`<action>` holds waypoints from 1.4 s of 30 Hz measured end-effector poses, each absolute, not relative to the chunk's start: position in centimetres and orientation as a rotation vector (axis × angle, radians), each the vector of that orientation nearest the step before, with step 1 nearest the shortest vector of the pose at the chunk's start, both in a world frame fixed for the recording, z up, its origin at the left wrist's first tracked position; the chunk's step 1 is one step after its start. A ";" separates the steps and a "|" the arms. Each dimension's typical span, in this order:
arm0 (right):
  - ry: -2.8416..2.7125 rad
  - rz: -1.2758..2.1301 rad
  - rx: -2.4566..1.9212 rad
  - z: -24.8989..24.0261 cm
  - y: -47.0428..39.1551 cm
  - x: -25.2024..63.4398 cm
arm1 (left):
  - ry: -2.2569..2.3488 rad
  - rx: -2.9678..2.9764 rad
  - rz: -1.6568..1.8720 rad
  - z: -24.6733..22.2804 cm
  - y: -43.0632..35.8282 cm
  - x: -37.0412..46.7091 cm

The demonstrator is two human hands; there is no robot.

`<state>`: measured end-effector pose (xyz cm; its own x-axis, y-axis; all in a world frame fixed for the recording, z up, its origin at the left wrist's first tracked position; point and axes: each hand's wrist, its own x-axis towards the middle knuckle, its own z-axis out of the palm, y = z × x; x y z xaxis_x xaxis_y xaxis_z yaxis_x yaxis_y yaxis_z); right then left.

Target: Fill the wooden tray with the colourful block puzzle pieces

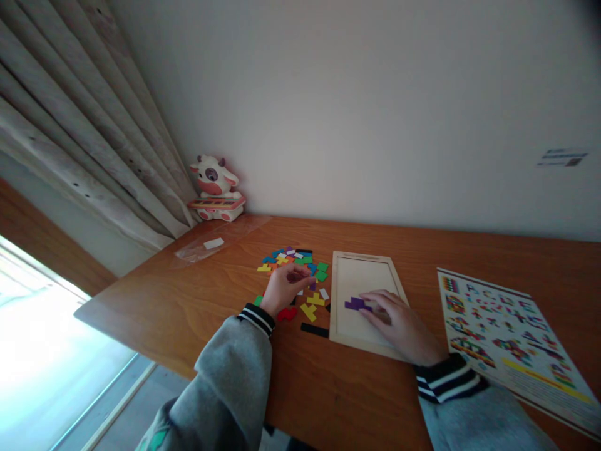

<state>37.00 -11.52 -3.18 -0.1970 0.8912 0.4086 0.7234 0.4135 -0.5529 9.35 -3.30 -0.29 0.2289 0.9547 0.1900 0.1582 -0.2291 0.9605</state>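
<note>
My right hand (pixel 399 319) is over the wooden frame board (pixel 364 275), its thumb and fingers pinching a purple piece (pixel 355 304) at the board's left half. To the left, my left hand (pixel 287 287) hovers over a pile of coloured pieces; its fingers are bent near the thumb, and what they hold, if anything, is too small to make out. Around it lie green pieces (pixel 321 275), yellow pieces (pixel 308 312), a red piece (pixel 287 314) and a long black piece (pixel 314 330).
A printed pattern sheet (pixel 516 338) lies on the wooden table (pixel 328 388) at the right. At the back left stand a cow toy with a keyboard (pixel 216 191) and a clear plastic bag (pixel 195 252). A curtain (pixel 94 125) hangs at the left.
</note>
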 end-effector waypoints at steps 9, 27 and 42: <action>-2.028 0.422 -1.141 -1.8 -12.5 34.5 | 0.771 1.569 0.937 -0.3 -7.3 13.5; -1.770 0.325 -1.327 -1.8 -12.4 34.8 | 1.433 2.663 0.674 0.6 -1.4 3.5; -1.662 0.283 -1.510 -2.5 -12.0 35.3 | 1.496 2.654 0.671 -2.9 5.0 5.1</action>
<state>35.32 -12.01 -2.48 0.0912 0.8989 0.4286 0.7065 0.2449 -0.6640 5.08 5.02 -2.95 0.4476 0.8206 0.3553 0.8110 -0.5400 0.2253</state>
